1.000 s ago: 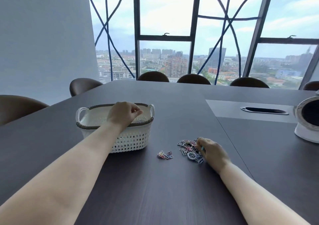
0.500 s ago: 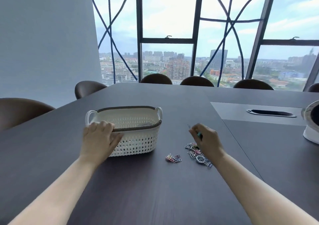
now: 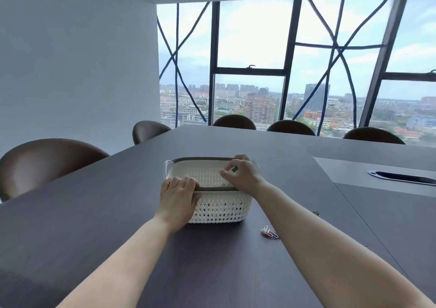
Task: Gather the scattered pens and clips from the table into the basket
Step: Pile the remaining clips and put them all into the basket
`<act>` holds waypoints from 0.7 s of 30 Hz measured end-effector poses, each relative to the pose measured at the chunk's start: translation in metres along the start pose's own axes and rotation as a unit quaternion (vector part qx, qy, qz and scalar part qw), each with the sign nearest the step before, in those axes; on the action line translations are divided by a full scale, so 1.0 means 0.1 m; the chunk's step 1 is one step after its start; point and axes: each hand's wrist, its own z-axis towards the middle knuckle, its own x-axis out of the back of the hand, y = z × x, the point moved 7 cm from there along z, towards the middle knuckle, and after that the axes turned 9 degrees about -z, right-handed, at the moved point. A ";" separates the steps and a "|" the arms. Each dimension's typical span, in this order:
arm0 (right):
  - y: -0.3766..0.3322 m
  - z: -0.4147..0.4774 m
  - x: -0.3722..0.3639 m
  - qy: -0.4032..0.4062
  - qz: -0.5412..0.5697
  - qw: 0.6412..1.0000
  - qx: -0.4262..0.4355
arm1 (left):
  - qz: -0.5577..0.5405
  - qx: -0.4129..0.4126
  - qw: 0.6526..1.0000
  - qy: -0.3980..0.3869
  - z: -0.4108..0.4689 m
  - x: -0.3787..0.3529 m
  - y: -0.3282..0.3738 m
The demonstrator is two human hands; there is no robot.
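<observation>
A small bunch of coloured paper clips [image 3: 269,232] lies on the dark matte table [image 3: 212,260], just left of the right forearm. The left hand [image 3: 178,195] clamps the near rim of the white lattice basket [image 3: 221,207]. Over its open top, the right hand [image 3: 243,175] pinches something small and dark. Bare tabletop stretches beyond.

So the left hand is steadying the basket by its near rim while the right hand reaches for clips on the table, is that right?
Not quite: in the head view the right hand is over the basket, not on the table. The left hand does grip its near rim.
</observation>
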 end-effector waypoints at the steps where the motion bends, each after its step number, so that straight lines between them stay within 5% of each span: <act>1: -0.01 -0.01 0.01 -0.009 -0.012 1.000 0.005 | -0.006 0.015 1.000 -0.016 0.02 -0.02 -0.01; 8: -0.04 -0.04 -0.07 -0.090 -0.048 0.995 -0.005 | 0.026 0.062 0.994 -0.089 0.08 -0.10 -0.02; 14: 0.11 -0.23 0.21 0.084 0.118 0.989 0.003 | 0.066 0.078 0.988 -0.118 0.05 -0.12 -0.01; 18: 0.69 -0.72 0.40 0.153 0.031 0.988 -0.012 | 0.038 -0.105 0.994 -0.014 -0.21 -0.26 0.50; 21: 1.40 -1.10 0.38 0.077 -0.077 0.989 -0.101 | -0.056 -0.233 0.963 -0.125 -0.40 -0.67 1.15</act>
